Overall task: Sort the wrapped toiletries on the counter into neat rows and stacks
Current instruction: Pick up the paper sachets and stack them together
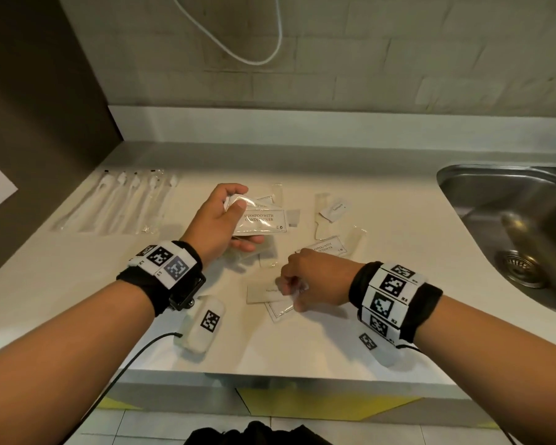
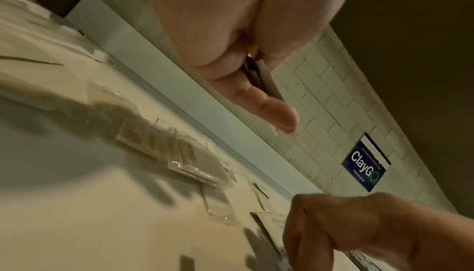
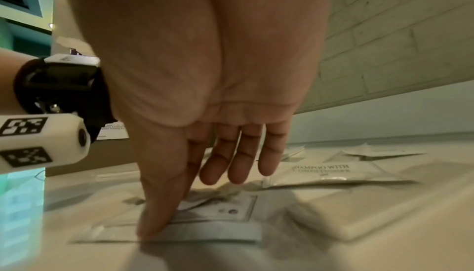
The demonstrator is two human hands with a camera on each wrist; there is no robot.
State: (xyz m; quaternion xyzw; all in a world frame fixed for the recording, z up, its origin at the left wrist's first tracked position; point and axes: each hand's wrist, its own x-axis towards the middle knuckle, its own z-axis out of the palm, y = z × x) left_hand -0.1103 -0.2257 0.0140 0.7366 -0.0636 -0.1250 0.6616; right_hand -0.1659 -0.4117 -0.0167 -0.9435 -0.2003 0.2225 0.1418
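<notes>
The left hand [image 1: 220, 220] is gripping a growing stack of sachets [image 1: 260, 221], freeing the right hand [image 1: 305, 281], fingers [image 3: 153, 210] pinching another sachet [image 1: 281, 308] at center frame.

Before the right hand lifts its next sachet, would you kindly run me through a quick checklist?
1. Left hand grips the gathered shampoo sachets: ok.
2. Held sachets squared up: not ok, edges fan out.
3. Right hand on a sachet: ok, thumb and forefinger on the counter pile.
4. Only one sachet caught: cannot tell, several overlap there.
5. Toothbrush row undisturbed: ok, lies side by side at the left.
6. Loose sachets clear of the sink: ok.
</notes>
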